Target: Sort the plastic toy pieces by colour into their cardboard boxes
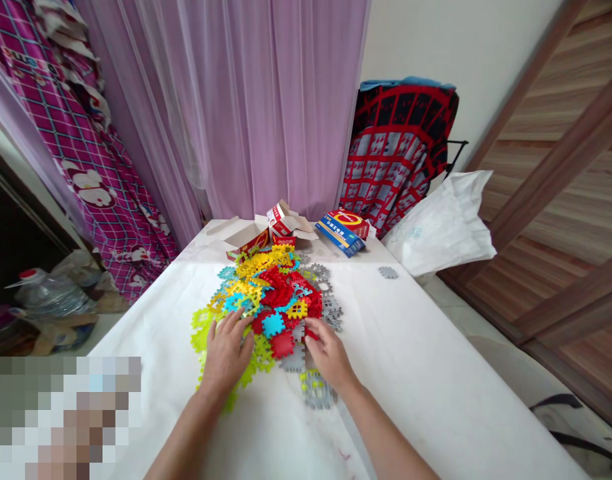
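Observation:
A heap of interlocking plastic pieces lies on the white tabletop, with lime green pieces (201,330) at the left, yellow pieces (263,262) on top, red pieces (277,287) in the middle and grey pieces (332,312) at the right. My left hand (229,350) rests on the heap's left side, fingers spread and holding nothing that I can see. At the right edge, my right hand (329,353) has thumb and fingers closed around a red piece (311,335), mostly hidden by the fingers. Between both hands lies a blue square piece (273,325).
Opened cardboard boxes (249,239) stand behind the heap. A blue box (342,235) lies to their right. One grey piece (387,272) sits apart on the white table (421,373). A white bag (439,227) is beside the table's right edge. Purple curtains (276,100) hang behind.

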Demonstrator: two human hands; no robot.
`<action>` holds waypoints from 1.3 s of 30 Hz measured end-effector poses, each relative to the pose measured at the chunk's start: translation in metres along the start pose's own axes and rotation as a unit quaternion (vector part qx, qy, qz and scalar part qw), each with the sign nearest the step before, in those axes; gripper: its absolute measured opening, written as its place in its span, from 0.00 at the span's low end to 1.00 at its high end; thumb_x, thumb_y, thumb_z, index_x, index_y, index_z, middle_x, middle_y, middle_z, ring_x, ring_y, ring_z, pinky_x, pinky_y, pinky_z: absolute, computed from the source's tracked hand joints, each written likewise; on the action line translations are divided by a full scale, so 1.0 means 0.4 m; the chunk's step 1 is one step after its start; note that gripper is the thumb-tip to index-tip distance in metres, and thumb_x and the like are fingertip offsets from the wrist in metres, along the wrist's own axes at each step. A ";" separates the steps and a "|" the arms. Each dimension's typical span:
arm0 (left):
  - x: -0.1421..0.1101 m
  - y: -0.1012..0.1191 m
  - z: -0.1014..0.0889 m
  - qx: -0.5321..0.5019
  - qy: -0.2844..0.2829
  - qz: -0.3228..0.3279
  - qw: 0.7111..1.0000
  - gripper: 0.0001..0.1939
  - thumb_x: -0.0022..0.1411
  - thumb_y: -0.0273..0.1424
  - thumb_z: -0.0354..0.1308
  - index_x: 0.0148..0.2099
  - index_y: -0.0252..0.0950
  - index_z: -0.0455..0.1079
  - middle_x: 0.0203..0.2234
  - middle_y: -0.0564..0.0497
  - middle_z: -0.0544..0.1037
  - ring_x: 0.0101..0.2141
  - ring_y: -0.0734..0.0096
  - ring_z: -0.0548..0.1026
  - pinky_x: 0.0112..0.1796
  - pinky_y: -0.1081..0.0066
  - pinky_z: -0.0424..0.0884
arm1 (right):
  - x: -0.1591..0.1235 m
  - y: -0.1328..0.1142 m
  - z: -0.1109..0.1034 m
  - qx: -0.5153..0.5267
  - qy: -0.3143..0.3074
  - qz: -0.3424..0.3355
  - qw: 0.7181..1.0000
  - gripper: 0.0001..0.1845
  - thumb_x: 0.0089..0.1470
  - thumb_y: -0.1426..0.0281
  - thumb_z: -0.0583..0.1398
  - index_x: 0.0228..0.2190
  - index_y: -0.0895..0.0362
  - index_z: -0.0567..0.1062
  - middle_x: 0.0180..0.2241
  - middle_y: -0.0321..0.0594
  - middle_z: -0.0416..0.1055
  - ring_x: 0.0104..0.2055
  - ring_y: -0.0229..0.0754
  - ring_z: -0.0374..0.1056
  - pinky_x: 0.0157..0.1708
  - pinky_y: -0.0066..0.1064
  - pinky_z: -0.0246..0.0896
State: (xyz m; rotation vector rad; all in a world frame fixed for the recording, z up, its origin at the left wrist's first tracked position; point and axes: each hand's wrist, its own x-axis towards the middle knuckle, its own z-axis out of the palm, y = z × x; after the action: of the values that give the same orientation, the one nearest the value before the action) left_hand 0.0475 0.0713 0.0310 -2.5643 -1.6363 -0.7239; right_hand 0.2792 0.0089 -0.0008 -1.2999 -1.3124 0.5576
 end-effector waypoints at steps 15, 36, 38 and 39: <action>0.001 -0.026 0.056 -0.095 0.115 0.038 0.988 0.14 0.66 0.38 0.50 0.47 0.45 0.74 0.50 0.48 0.78 0.52 0.59 0.74 0.56 0.49 0.66 | 0.231 -0.045 0.038 -0.373 -0.076 -0.011 0.925 0.15 0.60 0.65 0.55 0.43 0.51 0.80 0.54 0.45 0.72 0.57 0.50 0.64 0.58 0.46 0.54; 0.000 -0.033 0.042 -0.213 0.120 -0.051 0.968 0.16 0.64 0.41 0.52 0.48 0.42 0.74 0.54 0.44 0.75 0.54 0.59 0.73 0.54 0.55 0.71 | 0.319 -0.025 -0.075 -0.342 -0.152 0.020 0.927 0.20 0.63 0.59 0.52 0.34 0.49 0.82 0.47 0.39 0.77 0.51 0.43 0.69 0.54 0.37 0.59; 0.000 -0.031 0.039 -0.220 0.117 -0.061 0.967 0.15 0.64 0.41 0.52 0.47 0.42 0.74 0.54 0.44 0.75 0.54 0.60 0.73 0.54 0.55 0.71 | 0.319 -0.001 -0.114 -0.264 -0.080 0.028 0.961 0.17 0.61 0.62 0.53 0.35 0.51 0.82 0.46 0.39 0.78 0.50 0.42 0.71 0.51 0.33 0.62; 0.000 -0.029 0.036 -0.226 0.119 -0.067 0.965 0.15 0.64 0.41 0.52 0.47 0.42 0.74 0.54 0.44 0.75 0.54 0.60 0.73 0.54 0.55 0.71 | 0.320 0.011 -0.132 -0.232 -0.042 0.039 0.971 0.16 0.60 0.62 0.54 0.36 0.52 0.82 0.45 0.39 0.78 0.49 0.43 0.72 0.50 0.32 0.63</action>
State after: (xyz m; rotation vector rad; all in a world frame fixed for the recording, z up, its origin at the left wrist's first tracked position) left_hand 0.0431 0.0802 0.0153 -2.5085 -1.7392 -1.5085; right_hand 0.3618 0.1046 0.0558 -1.7302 -1.5248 0.3731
